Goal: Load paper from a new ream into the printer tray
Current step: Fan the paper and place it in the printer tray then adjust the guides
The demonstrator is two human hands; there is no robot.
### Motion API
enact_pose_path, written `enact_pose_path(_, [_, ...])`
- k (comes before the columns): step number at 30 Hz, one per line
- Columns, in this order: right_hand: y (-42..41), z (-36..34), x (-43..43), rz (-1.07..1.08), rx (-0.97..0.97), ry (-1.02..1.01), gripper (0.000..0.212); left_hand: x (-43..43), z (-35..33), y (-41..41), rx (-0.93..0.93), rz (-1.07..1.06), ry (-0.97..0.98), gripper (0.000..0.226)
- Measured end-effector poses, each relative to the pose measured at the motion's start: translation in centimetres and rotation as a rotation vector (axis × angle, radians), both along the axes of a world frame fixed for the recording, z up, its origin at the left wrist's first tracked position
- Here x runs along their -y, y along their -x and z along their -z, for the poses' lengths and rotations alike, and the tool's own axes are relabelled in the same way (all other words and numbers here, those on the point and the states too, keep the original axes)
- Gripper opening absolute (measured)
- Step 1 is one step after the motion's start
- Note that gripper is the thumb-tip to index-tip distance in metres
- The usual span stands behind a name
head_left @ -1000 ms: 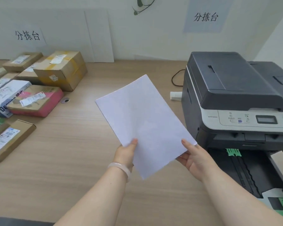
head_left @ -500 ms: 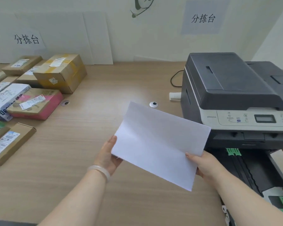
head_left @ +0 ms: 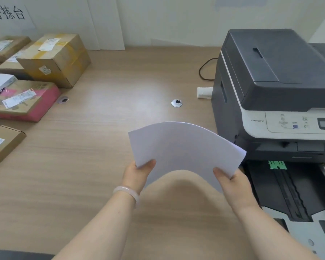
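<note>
A thin stack of white paper (head_left: 184, 147) is held above the wooden table, bowed upward into an arch. My left hand (head_left: 137, 173) pinches its near left end, thumb on top, and my right hand (head_left: 231, 182) pinches its near right end. To the right stands the grey and white printer (head_left: 270, 81). Its black paper tray (head_left: 285, 190) is pulled out toward me below the front, with a green guide (head_left: 277, 164) at its back. I see no paper in the tray. The stack's right edge hovers just left of the tray.
Several cardboard parcels (head_left: 54, 57) and a pink box (head_left: 24, 102) lie at the left of the table (head_left: 83, 166). A round cable grommet (head_left: 176, 103) sits mid-table. A white plug block (head_left: 204, 92) and a dark cable (head_left: 204, 70) lie beside the printer's left side.
The paper went from a flat, tilted stack to a bent arch held at both ends. Both hands came closer together and lower. The view tilted down.
</note>
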State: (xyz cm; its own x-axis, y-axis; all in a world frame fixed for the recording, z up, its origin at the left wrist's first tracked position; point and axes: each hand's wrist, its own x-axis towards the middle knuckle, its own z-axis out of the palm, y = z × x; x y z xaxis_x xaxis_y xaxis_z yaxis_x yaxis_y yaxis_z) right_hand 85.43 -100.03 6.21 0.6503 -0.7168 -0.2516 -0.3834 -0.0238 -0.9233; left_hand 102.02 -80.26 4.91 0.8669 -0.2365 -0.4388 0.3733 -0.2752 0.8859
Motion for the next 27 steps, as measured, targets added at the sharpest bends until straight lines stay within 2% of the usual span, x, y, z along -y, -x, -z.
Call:
enact_pose_path(2, [0.0, 2.0, -0.5, -0.012, -0.091, -0.035, 0.01, 0.3, 1.7, 0.8, -0.029, 0.031, -0.06, 0.017])
enact_pose_path(4, [0.2, 3.4, -0.8, -0.007, -0.15, -0.08, 0.015, 0.3, 2.6, 1.3, -0.028, 0.024, -0.122, 0.011])
enact_pose_path(7, [0.2, 3.5, -0.6, 0.049, -0.143, -0.097, 0.007, 0.3, 2.5, 1.1, -0.006, 0.037, -0.132, 0.015])
enact_pose_path(12, [-0.5, 3.2, 0.0, 0.054, -0.201, -0.126, 0.009, 0.8, 2.6, 1.1, 0.01, 0.031, -0.181, 0.014])
enact_pose_path(14, [-0.8, 2.6, 0.4, 0.07, -0.167, -0.123, 0.006, 0.8, 2.1, 0.7, -0.002, -0.001, -0.201, 0.018])
enact_pose_path(16, [-1.0, 1.1, 1.1, 0.07, -0.081, -0.118, 0.005, 0.3, 1.3, -0.1, 0.018, 0.004, -0.17, 0.013])
enact_pose_path(19, [-1.5, -1.7, 2.8, 0.045, 0.004, -0.112, 0.025, -1.2, -0.4, -1.9, 0.012, -0.012, -0.09, 0.011])
enact_pose_path(21, [-2.0, -3.2, 3.7, 0.046, 0.136, -0.297, 0.028, -2.4, -1.4, -3.2, -0.077, -0.078, 0.016, 0.026])
enact_pose_path(23, [-2.6, -4.2, 3.7, 0.056, 0.278, -0.53, 0.034, -3.3, -2.1, -3.9, -0.163, -0.126, 0.126, 0.031])
enact_pose_path(27, [-4.4, -4.7, 0.1, -0.046, 0.309, -0.791, 0.045, -2.9, -2.7, -2.1, -0.284, -0.167, 0.25, 0.03])
